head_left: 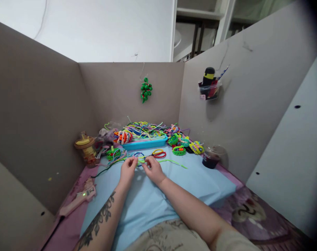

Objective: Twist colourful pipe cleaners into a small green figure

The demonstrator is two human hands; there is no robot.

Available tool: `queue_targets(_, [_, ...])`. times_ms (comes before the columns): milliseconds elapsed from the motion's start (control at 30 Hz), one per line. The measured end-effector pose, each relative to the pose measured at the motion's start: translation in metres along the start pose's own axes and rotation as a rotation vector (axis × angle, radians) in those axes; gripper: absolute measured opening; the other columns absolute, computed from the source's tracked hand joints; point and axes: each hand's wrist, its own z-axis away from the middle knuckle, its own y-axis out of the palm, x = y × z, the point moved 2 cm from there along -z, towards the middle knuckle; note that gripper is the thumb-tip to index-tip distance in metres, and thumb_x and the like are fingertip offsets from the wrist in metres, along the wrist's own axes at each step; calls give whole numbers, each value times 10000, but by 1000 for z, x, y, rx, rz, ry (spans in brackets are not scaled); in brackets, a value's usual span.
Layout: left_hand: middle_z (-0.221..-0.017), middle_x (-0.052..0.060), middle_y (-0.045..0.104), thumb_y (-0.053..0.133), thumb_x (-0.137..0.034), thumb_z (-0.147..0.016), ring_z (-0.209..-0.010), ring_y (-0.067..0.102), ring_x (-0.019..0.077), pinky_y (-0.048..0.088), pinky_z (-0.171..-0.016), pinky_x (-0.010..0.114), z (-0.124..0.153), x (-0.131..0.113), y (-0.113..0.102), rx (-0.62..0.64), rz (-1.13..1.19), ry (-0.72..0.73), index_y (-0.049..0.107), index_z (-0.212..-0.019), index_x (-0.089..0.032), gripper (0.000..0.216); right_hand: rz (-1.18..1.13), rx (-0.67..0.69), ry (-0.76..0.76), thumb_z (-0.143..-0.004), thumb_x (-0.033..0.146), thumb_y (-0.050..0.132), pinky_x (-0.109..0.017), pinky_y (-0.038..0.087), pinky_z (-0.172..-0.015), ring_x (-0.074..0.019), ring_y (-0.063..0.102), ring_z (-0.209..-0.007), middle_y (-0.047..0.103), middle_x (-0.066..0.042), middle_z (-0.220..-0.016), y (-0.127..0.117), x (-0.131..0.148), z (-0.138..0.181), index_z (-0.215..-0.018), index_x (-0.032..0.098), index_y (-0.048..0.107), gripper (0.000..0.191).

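My left hand (128, 170) and my right hand (153, 169) rest close together on a light blue cloth (189, 181). Both pinch a light green pipe cleaner (171, 162) that runs out to the right. A dark green pipe cleaner (106, 169) trails off to the left of my left hand. Just beyond my fingers lie blue, yellow and red pipe cleaner loops (158, 153).
A blue tray (145, 143) heaped with pipe cleaners stands at the back, with finished pipe cleaner figures (186, 143) beside it. A dark cup (211, 159) sits right, a yellow jar (85, 148) left, a pink glue gun (81, 198) near left. Grey board walls enclose the space.
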Motion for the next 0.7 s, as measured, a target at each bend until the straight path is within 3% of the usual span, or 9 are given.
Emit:
queue_targets(200, [-586, -31, 515, 656, -454, -642, -522, 442, 71, 312, -465, 173, -4, 4, -8, -92, 199, -160, 586, -710, -135, 334, 22, 158, -114, -799, 194, 492, -227, 423, -673, -125, 536, -663, 614, -15, -790, -1, 15, 2, -1055, 208, 556, 264])
queue_targets(400, [-580, -35, 524, 687, -271, -655, -494, 488, 57, 400, -473, 157, -3, 10, -3, 31, 580, -436, 556, -721, -141, 196, 153, 301, -140, -755, 144, 530, -235, 436, -678, -152, 566, -752, 617, -17, -845, 6, 11, 4, -1010, 230, 570, 273])
queue_targets(500, [-600, -13, 555, 630, -205, -721, -522, 529, 67, 451, -510, 163, -3, 9, -1, 84, 648, -482, 559, -728, -140, 97, 183, 315, -141, -756, 135, 529, -235, 433, -686, -157, 574, -776, 621, -15, -833, 7, 10, 4, -918, 229, 588, 196])
queue_targets(700, [-627, 14, 588, 587, -185, -768, -543, 556, 74, 479, -533, 167, -5, 14, -2, 109, 698, -515, 567, -741, -132, 63, 175, 322, -129, -762, 160, 536, -215, 424, -651, -150, 599, -757, 661, -5, -863, 6, 13, 5, -957, 236, 581, 215])
